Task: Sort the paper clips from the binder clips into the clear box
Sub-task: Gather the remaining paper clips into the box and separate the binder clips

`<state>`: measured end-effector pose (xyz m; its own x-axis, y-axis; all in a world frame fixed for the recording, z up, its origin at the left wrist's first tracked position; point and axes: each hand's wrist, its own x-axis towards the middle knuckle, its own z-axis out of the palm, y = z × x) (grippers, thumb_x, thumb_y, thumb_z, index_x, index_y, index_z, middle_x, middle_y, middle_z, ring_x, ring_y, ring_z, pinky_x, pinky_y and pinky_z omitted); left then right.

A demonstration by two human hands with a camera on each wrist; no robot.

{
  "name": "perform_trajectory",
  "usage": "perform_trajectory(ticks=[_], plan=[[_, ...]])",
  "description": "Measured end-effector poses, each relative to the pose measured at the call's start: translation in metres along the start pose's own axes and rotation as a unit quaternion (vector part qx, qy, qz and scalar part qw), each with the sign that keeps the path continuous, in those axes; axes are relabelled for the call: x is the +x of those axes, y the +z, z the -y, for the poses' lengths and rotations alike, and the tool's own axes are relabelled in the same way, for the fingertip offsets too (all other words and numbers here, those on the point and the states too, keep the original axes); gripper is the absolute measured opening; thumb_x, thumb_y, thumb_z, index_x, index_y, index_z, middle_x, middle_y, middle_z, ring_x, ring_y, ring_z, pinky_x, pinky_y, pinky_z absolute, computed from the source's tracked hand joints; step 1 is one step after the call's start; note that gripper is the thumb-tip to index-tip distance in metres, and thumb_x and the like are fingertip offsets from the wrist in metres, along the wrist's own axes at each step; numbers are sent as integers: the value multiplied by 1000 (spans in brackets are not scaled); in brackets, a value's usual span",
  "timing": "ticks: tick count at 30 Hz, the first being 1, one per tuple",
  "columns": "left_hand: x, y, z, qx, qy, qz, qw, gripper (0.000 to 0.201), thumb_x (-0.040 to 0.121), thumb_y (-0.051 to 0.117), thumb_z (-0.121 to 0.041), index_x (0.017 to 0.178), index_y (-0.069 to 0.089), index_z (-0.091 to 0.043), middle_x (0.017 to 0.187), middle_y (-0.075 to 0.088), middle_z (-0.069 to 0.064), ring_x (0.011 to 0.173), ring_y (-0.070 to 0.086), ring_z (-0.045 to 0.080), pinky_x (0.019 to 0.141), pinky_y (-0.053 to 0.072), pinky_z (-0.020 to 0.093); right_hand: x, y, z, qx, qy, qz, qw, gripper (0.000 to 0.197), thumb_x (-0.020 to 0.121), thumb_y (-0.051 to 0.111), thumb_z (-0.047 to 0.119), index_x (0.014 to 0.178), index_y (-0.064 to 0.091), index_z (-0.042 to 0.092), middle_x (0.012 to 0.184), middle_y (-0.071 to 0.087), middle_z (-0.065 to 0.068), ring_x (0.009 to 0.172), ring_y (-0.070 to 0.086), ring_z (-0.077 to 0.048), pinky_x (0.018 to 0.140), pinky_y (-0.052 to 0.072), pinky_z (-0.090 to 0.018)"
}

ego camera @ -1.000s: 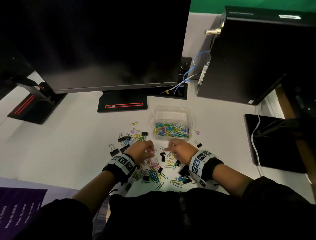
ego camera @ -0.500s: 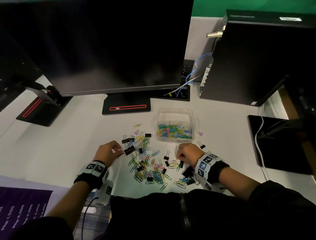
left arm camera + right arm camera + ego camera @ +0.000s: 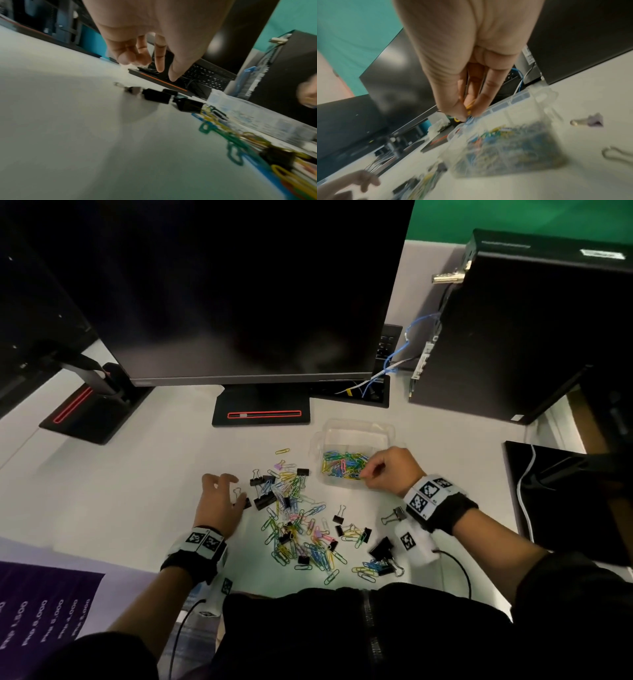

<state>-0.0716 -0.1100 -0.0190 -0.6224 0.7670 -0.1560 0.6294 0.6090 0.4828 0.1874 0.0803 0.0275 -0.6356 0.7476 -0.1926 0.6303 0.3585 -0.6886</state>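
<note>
The clear box (image 3: 356, 426) (image 3: 505, 104) (image 3: 240, 108) stands behind the pile and holds several coloured paper clips (image 3: 342, 465). My right hand (image 3: 367, 472) (image 3: 468, 113) hovers over the box's near right corner and pinches yellow and blue paper clips (image 3: 469, 106) at its fingertips. A mixed pile of paper clips and black binder clips (image 3: 294, 522) lies in front of me. My left hand (image 3: 224, 491) (image 3: 154, 65) hangs left of the pile with loose fingers and holds nothing, just above black binder clips (image 3: 265, 499) (image 3: 157, 96).
A monitor (image 3: 239, 285) on a black base (image 3: 262, 409) stands behind the pile. A computer tower (image 3: 513, 320) with cables is at the back right and a black pad (image 3: 565, 501) at the right. A purple binder clip (image 3: 590, 121) lies right of the box.
My right hand rose from the pile to the box with paper clips in its pinch. My left hand swung left out of the pile to its left edge and opened.
</note>
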Motion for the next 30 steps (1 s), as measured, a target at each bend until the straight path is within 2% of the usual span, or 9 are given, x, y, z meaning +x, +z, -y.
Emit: perform_trajectory(ticks=[2, 5, 7, 10, 12, 15, 19, 24, 30], plan=[[-4, 1, -12, 6, 67, 27, 997, 21, 88, 59, -21, 106, 54, -13, 106, 42, 2, 78, 52, 18, 79, 48, 31, 11, -10, 0, 1, 9, -48, 999, 11, 71, 72, 2, 81, 74, 7, 83, 73, -10, 68, 60, -12, 71, 49, -17], [-10, 7, -28, 23, 174, 144, 974, 3, 88, 55, -20, 90, 55, -23, 88, 54, -7, 71, 48, 2, 72, 44, 21, 23, -14, -5, -19, 32, -83, 996, 17, 76, 66, 1, 90, 73, 8, 89, 72, -9, 68, 55, -11, 65, 45, -13], [-14, 12, -36, 36, 207, 217, 953, 7, 85, 58, -23, 92, 58, -22, 86, 57, -8, 69, 46, -3, 66, 41, 15, 25, -10, -9, -27, 54, -75, 995, 21, 78, 66, 4, 98, 71, 10, 100, 70, -9, 78, 56, -15, 75, 47, -21], [-18, 20, -42, 48, 230, 273, 933, 22, 79, 66, -22, 99, 60, -17, 86, 51, -7, 65, 41, -6, 58, 32, 6, 19, 2, -9, -67, 34, -51, 996, 28, 81, 64, 8, 108, 67, 13, 115, 63, -10, 102, 55, -25, 87, 39, -22], [-20, 24, -40, 50, 237, 277, 930, 25, 76, 68, -21, 100, 59, -17, 86, 45, -9, 64, 39, -4, 58, 30, 6, 9, 12, -2, -92, -24, -23, 995, 30, 80, 62, 6, 109, 66, 14, 113, 62, -11, 107, 52, -28, 92, 37, -27], [-21, 28, -36, 55, 237, 262, 934, 24, 77, 68, -18, 99, 59, -17, 87, 41, -10, 73, 43, 5, 62, 29, 5, -13, 30, 12, -116, -84, 85, 986, 29, 81, 60, 7, 108, 66, 17, 110, 62, -6, 101, 53, -21, 92, 40, -30], [-24, 28, -34, 48, 224, 241, 943, 23, 80, 67, -17, 102, 61, -16, 81, 38, -17, 74, 42, 4, 64, 31, 7, -34, 57, 24, -163, -101, 219, 957, 26, 80, 64, 17, 106, 66, 18, 105, 62, -7, 95, 55, -21, 81, 42, -29], [-29, 31, -33, 36, 216, 212, 953, 27, 79, 65, -14, 106, 59, -16, 88, 46, -8, 80, 45, 11, 71, 36, 19, -38, 79, 27, -186, -115, 246, 944, 32, 77, 69, 26, 108, 65, 19, 103, 60, -10, 97, 55, -25, 73, 35, -27], [-32, 33, -36, 36, 219, 201, 954, 35, 78, 59, -9, 113, 56, -14, 93, 44, -6, 79, 43, 12, 71, 36, 22, -38, 94, 27, -200, -114, 248, 941, 27, 78, 65, 23, 104, 65, 14, 100, 57, -12, 95, 53, -27, 71, 32, -26]])
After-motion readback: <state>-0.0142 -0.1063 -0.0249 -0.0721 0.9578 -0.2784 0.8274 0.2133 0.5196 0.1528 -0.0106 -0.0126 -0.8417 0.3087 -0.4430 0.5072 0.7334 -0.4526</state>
